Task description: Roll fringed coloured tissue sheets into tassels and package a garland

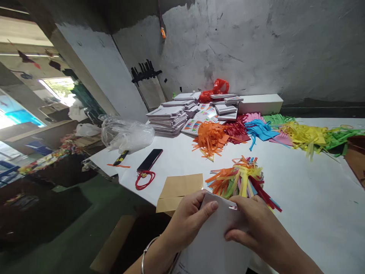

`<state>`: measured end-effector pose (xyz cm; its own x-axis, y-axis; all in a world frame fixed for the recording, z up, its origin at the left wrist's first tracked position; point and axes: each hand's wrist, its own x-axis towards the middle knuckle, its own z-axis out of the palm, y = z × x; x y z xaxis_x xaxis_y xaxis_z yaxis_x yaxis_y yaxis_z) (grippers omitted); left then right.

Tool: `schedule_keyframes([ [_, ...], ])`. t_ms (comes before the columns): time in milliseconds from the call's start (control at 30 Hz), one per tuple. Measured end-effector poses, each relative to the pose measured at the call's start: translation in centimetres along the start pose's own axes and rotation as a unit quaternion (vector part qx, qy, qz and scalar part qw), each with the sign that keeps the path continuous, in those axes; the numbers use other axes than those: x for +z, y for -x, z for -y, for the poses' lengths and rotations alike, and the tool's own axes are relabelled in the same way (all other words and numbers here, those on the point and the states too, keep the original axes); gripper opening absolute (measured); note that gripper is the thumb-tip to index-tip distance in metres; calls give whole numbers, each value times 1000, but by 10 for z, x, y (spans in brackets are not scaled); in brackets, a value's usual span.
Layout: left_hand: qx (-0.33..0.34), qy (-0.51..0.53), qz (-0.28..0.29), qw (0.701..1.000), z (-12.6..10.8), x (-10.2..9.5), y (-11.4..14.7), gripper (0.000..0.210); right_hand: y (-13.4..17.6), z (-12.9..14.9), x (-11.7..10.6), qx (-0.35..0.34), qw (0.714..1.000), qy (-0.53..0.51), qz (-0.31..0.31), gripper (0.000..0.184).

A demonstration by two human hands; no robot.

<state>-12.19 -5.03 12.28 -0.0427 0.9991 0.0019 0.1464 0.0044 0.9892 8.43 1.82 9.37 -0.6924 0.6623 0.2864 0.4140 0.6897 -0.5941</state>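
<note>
A white-covered table (319, 213) fills most of the view, with a stack of flat white cartons (168, 120) towards the back. The white carton (218, 238) in hand is at the table's near side, in front of the mixed bundle of paper strips (242, 175). Both hands clamp it: the left hand (189, 217) at its upper left, thumb across the face, and the right hand (252, 219) at its upper right. Pressing unevenly could crease the thin-looking board, and a pull by the right fingers might tear it around the small slot (233, 207) by the top edge. A low sweep could snag the loose strips or, leftward, shift the brown cardboard piece (181, 185) beside them, then the smaller phone (149, 160).
</note>
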Motion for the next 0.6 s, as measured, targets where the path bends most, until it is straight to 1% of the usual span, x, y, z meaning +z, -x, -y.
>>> schedule_keyframes([
  [33,-1,5,3,1000,-1,0,0,39,-1,2,-2,9,1000,-6,13,40],
  [133,-2,27,21,999,-4,0,-1,35,-4,4,-7,31,997,-50,43,23],
  [167,-3,32,26,999,-5,0,-1,35,-5,4,-8,36,996,-69,52,23],
  [333,-21,35,26,999,-2,3,-2,37,-8,6,-14,42,986,-139,87,41],
  [400,-23,37,34,998,-1,2,-2,37,-4,5,-16,47,982,-164,81,42],
  [433,-24,39,35,998,-3,0,-2,37,0,2,-17,55,981,-177,59,40],
  [467,-28,47,31,998,-5,-4,-2,36,7,-3,-16,65,980,-188,22,37],
  [500,-32,63,17,997,-8,-10,-2,35,15,-10,-14,77,977,-195,-33,36],
  [533,-36,86,-11,996,-13,-17,-1,34,25,-20,-9,90,972,-197,-91,40],
  [567,-36,115,-51,991,-19,-26,-1,33,36,-30,-2,94,965,-198,-146,45],
  [600,-28,145,-101,984,-25,-35,0,33,47,-42,8,85,958,-201,-185,49],
])
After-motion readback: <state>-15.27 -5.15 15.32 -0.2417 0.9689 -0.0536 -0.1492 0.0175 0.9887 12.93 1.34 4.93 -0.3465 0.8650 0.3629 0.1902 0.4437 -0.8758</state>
